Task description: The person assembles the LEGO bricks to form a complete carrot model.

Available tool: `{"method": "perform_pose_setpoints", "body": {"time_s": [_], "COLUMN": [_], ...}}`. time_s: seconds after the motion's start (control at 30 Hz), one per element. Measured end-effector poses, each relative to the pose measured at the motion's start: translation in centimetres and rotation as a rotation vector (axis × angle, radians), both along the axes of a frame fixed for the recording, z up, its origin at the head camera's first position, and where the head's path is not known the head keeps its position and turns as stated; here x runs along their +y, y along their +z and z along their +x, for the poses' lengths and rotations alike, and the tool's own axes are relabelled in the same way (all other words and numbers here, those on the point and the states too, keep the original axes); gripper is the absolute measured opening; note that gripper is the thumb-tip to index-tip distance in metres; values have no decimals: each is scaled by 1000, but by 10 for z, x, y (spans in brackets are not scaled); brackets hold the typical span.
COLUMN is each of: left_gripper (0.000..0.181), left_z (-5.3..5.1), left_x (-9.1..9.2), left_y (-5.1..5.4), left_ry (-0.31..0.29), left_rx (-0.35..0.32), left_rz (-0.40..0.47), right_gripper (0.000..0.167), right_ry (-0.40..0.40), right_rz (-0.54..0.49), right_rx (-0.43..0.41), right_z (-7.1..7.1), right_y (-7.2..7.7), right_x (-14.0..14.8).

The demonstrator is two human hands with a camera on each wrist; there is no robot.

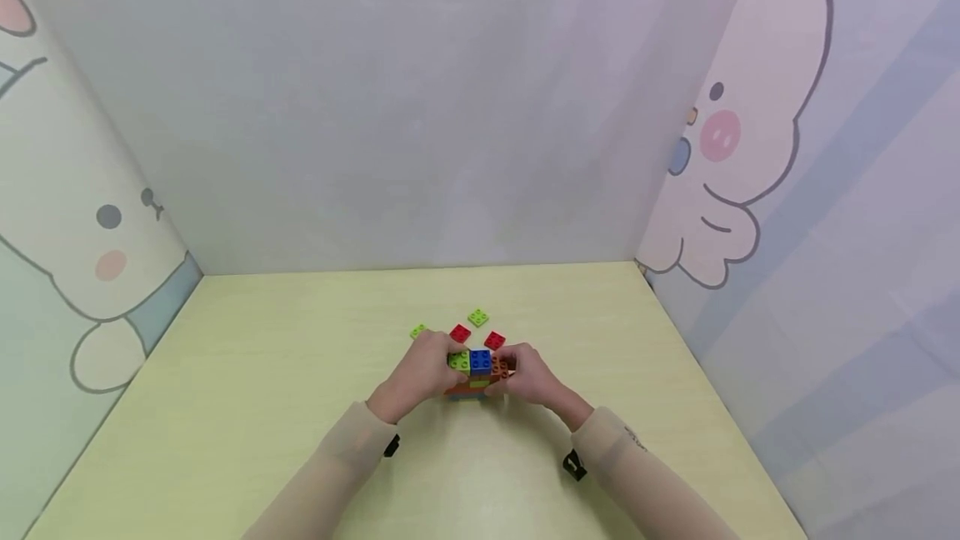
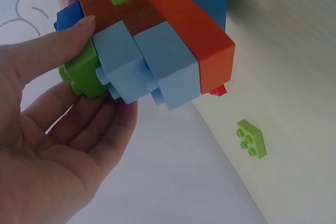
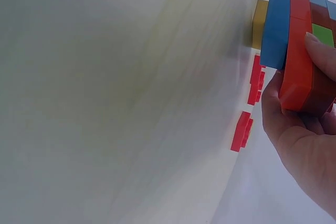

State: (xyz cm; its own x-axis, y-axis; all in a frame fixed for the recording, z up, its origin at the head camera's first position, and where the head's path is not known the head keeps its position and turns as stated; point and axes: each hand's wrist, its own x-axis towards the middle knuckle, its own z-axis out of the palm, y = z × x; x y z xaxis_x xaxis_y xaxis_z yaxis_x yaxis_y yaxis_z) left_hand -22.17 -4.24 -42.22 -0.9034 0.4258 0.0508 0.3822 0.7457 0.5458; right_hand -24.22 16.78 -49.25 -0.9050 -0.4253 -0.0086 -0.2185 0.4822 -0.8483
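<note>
A structure of toy building bricks [image 1: 480, 362] sits between both hands at the table's middle. My left hand [image 1: 422, 367] grips its left end; in the left wrist view the thumb lies over a green brick [image 2: 88, 74] at the top, with fingers behind. My right hand [image 1: 531, 375] holds the right end, its thumb against an orange-red brick [image 3: 298, 72] and fingers round the far side. Light blue bricks [image 2: 172, 64] form part of the left side. Lower down are a blue brick [image 3: 276, 30] and a yellow brick [image 3: 259, 24] near the tabletop.
Beyond the structure lie flat four-stud bricks: two red ones [image 1: 494, 341] and two lime green ones [image 1: 478, 317]. One green piece is partly hidden by the left hand. The pale table [image 1: 300, 323] ends at a grey cloth backdrop [image 1: 420, 148], with patterned cloth on both sides.
</note>
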Motion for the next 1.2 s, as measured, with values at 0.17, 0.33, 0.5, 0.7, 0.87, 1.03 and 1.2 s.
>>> {"method": "perform_pose_setpoints", "body": {"time_s": [0.17,0.33,0.5,0.7,0.87,1.03,1.2], "left_gripper": [33,35,35,36,39,41,40], "left_z": [0,0,-4,-8,-9,-10,-10], "left_x": [-1,-2,-4,-11,-18,-24,-30], "left_y": [0,-2,-10,-23,-33,-46,-62], "left_ry": [4,10,27,50,69,59,59], "left_rx": [2,-17,-27,-70,-112,-114,-119], "left_rz": [-19,-8,58,156,199,248,304], "right_gripper": [32,32,31,33,39,41,42], "right_ry": [8,8,9,2,-2,-5,-1], "right_rz": [16,20,25,27,32,42,35], "right_rx": [-10,-13,-5,-8,-2,10,5], "right_z": [0,1,1,2,4,3,2], "right_y": [1,5,4,3,3,3,3], "right_x": [-2,-4,-3,-3,-2,1,2]}}
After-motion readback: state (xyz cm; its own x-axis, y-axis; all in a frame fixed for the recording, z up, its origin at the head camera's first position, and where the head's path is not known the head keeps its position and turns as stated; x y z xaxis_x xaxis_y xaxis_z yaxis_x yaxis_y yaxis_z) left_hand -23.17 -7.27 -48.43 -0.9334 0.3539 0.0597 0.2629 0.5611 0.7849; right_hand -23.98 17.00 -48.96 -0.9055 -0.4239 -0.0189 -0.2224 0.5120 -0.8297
